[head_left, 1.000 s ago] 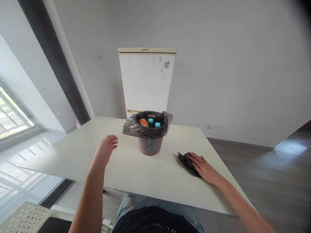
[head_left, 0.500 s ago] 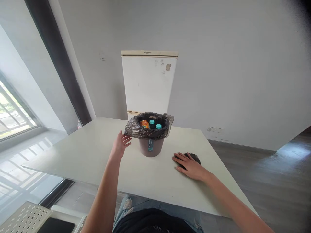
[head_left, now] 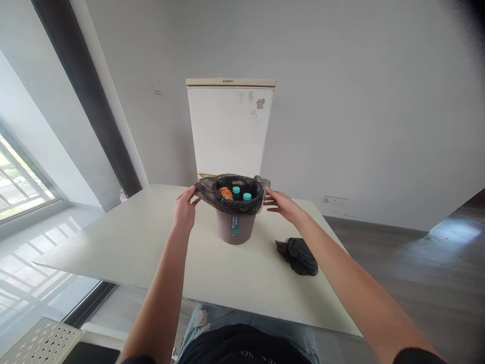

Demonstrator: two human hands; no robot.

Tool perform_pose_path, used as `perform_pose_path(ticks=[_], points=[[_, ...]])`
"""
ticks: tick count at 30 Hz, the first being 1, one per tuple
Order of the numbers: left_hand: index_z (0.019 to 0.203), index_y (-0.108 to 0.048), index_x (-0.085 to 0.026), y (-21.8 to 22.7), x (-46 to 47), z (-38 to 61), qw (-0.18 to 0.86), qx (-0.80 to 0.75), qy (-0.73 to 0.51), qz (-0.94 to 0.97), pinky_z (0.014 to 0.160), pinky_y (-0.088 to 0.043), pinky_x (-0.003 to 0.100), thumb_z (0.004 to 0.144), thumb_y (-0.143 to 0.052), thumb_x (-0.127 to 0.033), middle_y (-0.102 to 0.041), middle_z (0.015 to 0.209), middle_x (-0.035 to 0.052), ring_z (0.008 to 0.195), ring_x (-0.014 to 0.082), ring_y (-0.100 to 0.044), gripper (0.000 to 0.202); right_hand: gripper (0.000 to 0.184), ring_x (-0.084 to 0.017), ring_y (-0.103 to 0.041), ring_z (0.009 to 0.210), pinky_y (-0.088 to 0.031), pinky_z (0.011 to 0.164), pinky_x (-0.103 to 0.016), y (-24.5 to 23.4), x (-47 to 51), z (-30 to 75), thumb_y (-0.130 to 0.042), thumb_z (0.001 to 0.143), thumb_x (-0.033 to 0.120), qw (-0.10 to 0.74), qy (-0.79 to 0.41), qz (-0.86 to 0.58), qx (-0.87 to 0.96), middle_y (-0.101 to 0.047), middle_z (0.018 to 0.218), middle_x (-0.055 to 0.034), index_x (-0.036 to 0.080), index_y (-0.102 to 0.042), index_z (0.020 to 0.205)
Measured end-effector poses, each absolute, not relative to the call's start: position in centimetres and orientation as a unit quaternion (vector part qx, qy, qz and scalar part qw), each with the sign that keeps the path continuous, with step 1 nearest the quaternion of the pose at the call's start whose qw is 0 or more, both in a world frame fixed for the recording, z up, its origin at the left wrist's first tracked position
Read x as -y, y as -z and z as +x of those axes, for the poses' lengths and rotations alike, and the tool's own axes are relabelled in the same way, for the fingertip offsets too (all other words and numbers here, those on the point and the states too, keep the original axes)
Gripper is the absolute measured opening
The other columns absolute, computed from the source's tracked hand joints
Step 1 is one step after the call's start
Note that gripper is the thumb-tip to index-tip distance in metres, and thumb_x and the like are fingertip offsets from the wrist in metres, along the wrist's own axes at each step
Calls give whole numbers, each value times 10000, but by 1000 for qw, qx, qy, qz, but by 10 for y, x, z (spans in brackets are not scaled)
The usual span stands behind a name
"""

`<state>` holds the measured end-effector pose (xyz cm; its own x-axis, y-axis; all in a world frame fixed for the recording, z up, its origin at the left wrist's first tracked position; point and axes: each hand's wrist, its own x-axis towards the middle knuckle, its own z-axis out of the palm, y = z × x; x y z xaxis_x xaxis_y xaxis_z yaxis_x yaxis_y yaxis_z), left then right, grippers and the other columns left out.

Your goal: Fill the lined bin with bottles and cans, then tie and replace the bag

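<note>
A brown trash bin (head_left: 235, 233) stands upright on the white table, lined with a black garbage bag (head_left: 212, 196) folded over its rim. Inside lie an orange package (head_left: 226, 193) and two bottles with teal caps (head_left: 241, 193). My left hand (head_left: 184, 208) grips the bag's left edge, pulling it outward from the rim. At the opposite edge, my right hand (head_left: 282, 203) has its fingers stretched and slightly apart, touching or nearly touching the bag. A crumpled black plastic bag (head_left: 301, 257) lies on the table below my right forearm.
The white table (head_left: 125, 237) holds the bin near its far side. Behind it stands a white refrigerator (head_left: 229, 129) against the grey wall. At the lower left, a dark phone-like slab (head_left: 91, 354) rests beside a perforated light-coloured surface (head_left: 41, 341).
My right hand has left the crumpled bag and moved up and left to the bin liner's right side. My left hand has risen and taken hold of the liner's left edge.
</note>
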<state>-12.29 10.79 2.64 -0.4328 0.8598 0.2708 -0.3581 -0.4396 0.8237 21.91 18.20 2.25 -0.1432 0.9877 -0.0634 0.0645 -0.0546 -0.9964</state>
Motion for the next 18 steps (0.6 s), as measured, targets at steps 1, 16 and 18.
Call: perform_pose_path(ticks=[1,16,18], points=[[768,-738,-228,-30,-110,-121,393,-345,-774,358,811,-533,305,765,-813,-375,-741,1015,49,1097,243,-651,165,469,-190,-658,766,-522,593,-272,-27,-190,213,-767,814,644,428,-556,-485,523,-713,897,-84,207,-653,939],[813,-705,-240,-52,-125,-132,414,-246,-812,330,1001,-548,396,849,-752,-415,-737,1282,54,1230,260,-654,185,271,-86,-439,468,-402,386,-196,-75,-210,222,-733,850,183,544,-623,-373,420,-503,586,54,232,-486,748],[859,-725,-234,-53,-130,-134,401,-240,-821,329,1000,-540,387,817,-803,-397,-752,1211,58,1189,250,-670,185,275,-78,-438,469,-403,391,-184,-81,-211,219,-718,858,181,572,-621,-350,405,-501,592,58,234,-471,749]])
